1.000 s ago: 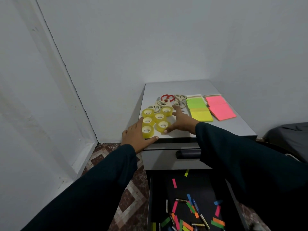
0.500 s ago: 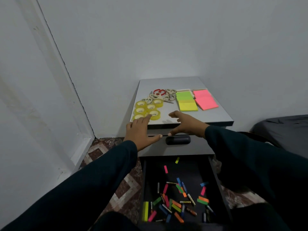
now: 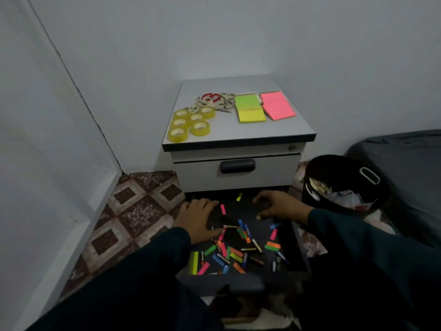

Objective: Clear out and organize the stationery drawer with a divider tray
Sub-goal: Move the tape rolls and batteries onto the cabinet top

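Note:
The lower drawer [image 3: 301, 244] of a grey cabinet stands pulled out, dark inside, strewn with several coloured sticky flags [image 3: 272, 246] and small batteries [image 3: 230, 226]. My left hand [image 3: 199, 217] rests flat in the drawer's back left, fingers spread, holding nothing. My right hand [image 3: 276, 206] hovers over the back right with fingers apart and curled down, empty. On the cabinet top [image 3: 281, 131] lie several yellow tape rolls [image 3: 189, 124], a heap of scissors [image 3: 214, 101], green and yellow sticky-note pads [image 3: 249, 108] and pink pads [image 3: 276, 105].
The upper drawer [image 3: 236, 172] is closed, with a dark handle. A black bin [image 3: 343, 185] holding scraps stands right of the cabinet, beside a dark cushioned seat [image 3: 405, 168]. White walls close the left and back; patterned tiles [image 3: 133, 211] cover the floor.
Both hands have left the tape rolls on the cabinet top and come down into the open lower drawer. My head has tilted down and back, bringing the bin into view.

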